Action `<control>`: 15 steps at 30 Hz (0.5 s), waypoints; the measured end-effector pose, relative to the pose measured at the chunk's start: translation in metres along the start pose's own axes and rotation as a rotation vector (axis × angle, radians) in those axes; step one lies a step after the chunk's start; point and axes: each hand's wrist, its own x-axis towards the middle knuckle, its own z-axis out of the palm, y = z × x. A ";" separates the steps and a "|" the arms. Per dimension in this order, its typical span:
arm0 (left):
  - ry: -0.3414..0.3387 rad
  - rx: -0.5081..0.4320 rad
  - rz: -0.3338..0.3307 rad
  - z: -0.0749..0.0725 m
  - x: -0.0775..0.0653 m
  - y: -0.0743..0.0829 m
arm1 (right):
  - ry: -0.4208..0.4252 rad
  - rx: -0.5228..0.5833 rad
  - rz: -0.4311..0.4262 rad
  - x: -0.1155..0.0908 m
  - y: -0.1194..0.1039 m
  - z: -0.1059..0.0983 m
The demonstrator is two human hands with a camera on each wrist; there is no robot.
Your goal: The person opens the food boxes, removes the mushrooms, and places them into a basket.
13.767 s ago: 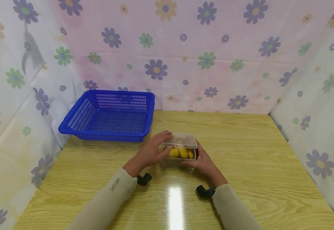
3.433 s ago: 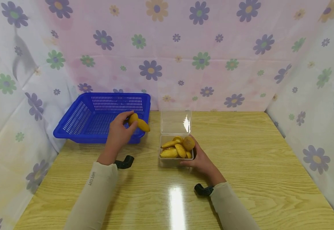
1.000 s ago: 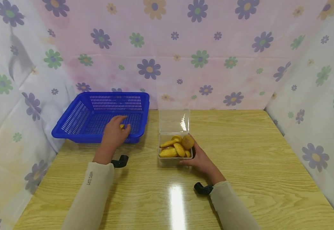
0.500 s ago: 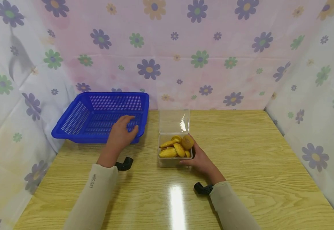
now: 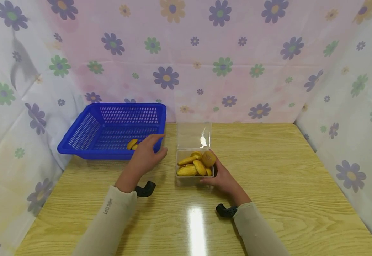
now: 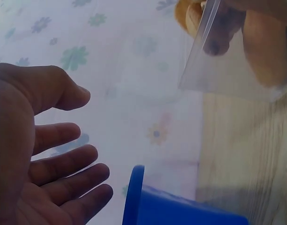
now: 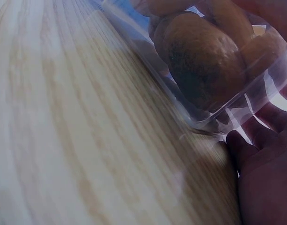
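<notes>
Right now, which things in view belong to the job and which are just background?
Likely in the job:
clear box, gripped by right hand
yellow pieces inside
blue basket, holding more yellow pieces
left hand, holding nothing

Background:
floral cloth
wooden table
black wrist fittings

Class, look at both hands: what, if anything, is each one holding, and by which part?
The right hand holds the clear box by its right side; the left hand holds nothing.
</notes>
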 end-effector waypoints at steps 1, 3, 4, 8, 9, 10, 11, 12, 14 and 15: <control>-0.005 -0.007 0.007 0.001 0.000 0.001 | 0.001 0.000 -0.003 0.000 0.000 0.000; -0.013 -0.013 0.020 0.004 -0.001 0.004 | -0.002 0.002 -0.012 0.001 0.001 0.000; -0.014 -0.010 0.033 0.006 -0.002 0.005 | -0.004 0.007 -0.013 0.001 0.001 0.000; -0.025 -0.015 0.077 0.012 -0.004 0.009 | -0.012 0.037 0.007 0.001 0.002 0.000; -0.029 -0.018 0.090 0.014 -0.005 0.010 | -0.013 0.038 0.011 0.001 0.002 0.000; -0.031 -0.020 0.100 0.015 -0.005 0.012 | -0.013 0.040 0.019 0.001 0.002 0.000; -0.035 -0.021 0.111 0.017 -0.006 0.013 | -0.015 0.041 0.027 0.000 -0.002 0.000; -0.035 -0.022 0.125 0.018 -0.007 0.015 | -0.015 0.039 0.031 -0.001 -0.006 0.000; -0.040 -0.017 0.147 0.021 -0.008 0.018 | -0.021 0.046 0.035 -0.004 -0.015 0.000; -0.045 -0.014 0.155 0.022 -0.009 0.020 | -0.026 0.047 0.037 -0.005 -0.019 0.000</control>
